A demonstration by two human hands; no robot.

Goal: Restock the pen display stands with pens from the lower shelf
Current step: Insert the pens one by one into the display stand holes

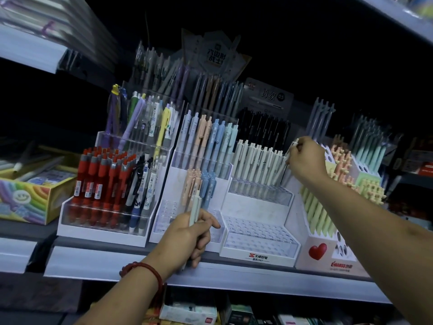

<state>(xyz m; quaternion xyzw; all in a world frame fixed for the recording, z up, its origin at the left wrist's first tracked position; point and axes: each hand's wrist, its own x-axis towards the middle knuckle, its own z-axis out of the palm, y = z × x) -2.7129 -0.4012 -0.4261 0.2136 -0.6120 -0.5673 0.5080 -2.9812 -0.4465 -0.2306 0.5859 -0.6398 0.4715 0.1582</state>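
My left hand (189,233) grips a pale green-white pen (195,209) upright, in front of the pastel pen stand (187,170). My right hand (304,158) is raised at the right end of the row of white pens (257,160) and pinches one white pen (291,150) by its upper part. That row stands in the top tier of a white tiered stand (257,252), whose lower tiers show bare holes. A red bead bracelet circles my left wrist.
A stand of red and dark pens (105,184) is at left, beside a rainbow-coloured box (25,200). A heart-marked holder (328,254) with yellow and peach pens is at right. Boxes (189,310) lie on the lower shelf. Another shelf hangs overhead.
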